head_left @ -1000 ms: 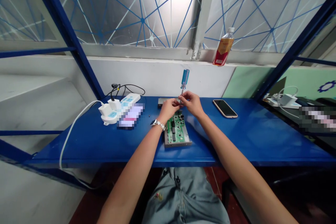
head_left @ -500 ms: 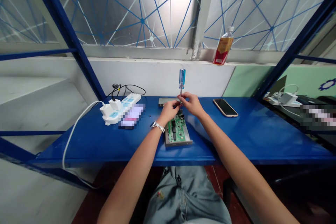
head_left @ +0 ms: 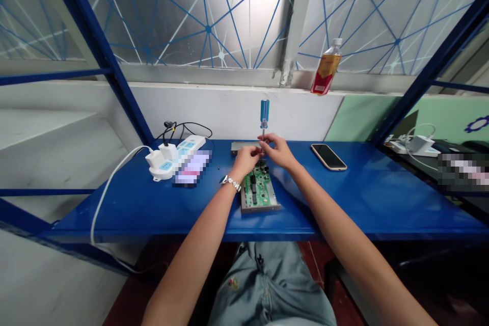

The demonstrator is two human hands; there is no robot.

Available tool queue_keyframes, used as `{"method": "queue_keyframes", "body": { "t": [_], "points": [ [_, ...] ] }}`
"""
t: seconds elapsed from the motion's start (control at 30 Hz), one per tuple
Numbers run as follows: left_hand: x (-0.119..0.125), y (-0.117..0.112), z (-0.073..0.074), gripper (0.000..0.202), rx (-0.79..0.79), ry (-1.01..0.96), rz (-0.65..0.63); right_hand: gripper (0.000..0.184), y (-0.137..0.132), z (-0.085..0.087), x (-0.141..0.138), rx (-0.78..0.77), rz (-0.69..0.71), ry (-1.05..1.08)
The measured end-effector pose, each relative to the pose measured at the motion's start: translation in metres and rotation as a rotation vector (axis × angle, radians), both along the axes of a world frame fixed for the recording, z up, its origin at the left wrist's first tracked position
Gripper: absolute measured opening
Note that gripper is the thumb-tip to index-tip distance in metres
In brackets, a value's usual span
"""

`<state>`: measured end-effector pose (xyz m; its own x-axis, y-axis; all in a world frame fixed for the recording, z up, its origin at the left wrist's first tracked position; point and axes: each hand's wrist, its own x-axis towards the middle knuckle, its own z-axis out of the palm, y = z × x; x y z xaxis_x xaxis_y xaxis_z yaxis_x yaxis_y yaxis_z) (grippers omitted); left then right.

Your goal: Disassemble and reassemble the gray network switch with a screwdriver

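A screwdriver (head_left: 265, 111) with a clear blue handle stands upright, handle up, above the far end of a green circuit board (head_left: 261, 191) in a shallow metal casing (head_left: 263, 209). My right hand (head_left: 278, 151) is closed, thumb and fingers pinching the metal shaft below the handle. My left hand (head_left: 246, 161), with a bracelet at the wrist, is closed beside the shaft's lower end; its fingertips meet there, and what they grip is hidden. The screwdriver's tip is also covered by my fingers. Behind my left hand lies a flat grey metal piece (head_left: 239, 146).
On the blue table (head_left: 367, 193), a phone (head_left: 328, 157) lies to the right. At left are a power strip (head_left: 194, 141) with plugged-in white adapters and a blurred-out flat item (head_left: 192, 168). A tiny dark piece (head_left: 218, 167) lies nearby. A drink bottle (head_left: 326, 69) stands on the ledge.
Almost nothing differs. The screwdriver's handle is turned slightly and sits a touch higher in the picture; both hands keep their places, and the view has shifted very slightly.
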<state>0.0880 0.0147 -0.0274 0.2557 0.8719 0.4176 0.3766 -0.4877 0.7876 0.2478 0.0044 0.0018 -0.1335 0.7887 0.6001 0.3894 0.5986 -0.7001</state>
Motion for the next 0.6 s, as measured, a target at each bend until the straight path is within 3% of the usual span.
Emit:
{"method": "queue_keyframes", "body": {
  "t": [0.1,0.23,0.43,0.6],
  "points": [
    [-0.0021,0.0005,0.0003,0.014,-0.018,-0.026,-0.078,0.030,0.0004,0.0003,0.0034,-0.016,0.050,-0.011],
    [-0.0007,0.0012,-0.0003,0.017,-0.004,-0.036,-0.131,0.023,0.0003,0.0019,0.0047,0.016,0.000,0.001],
    [0.0065,-0.0009,-0.0018,0.019,0.001,-0.072,0.031,0.022,-0.0009,0.0020,0.0005,0.010,-0.054,0.053],
    [0.0049,-0.0010,-0.0025,0.011,-0.043,-0.099,0.023,0.025,-0.0001,0.0000,-0.0007,0.004,-0.065,0.052]
  ]
}}
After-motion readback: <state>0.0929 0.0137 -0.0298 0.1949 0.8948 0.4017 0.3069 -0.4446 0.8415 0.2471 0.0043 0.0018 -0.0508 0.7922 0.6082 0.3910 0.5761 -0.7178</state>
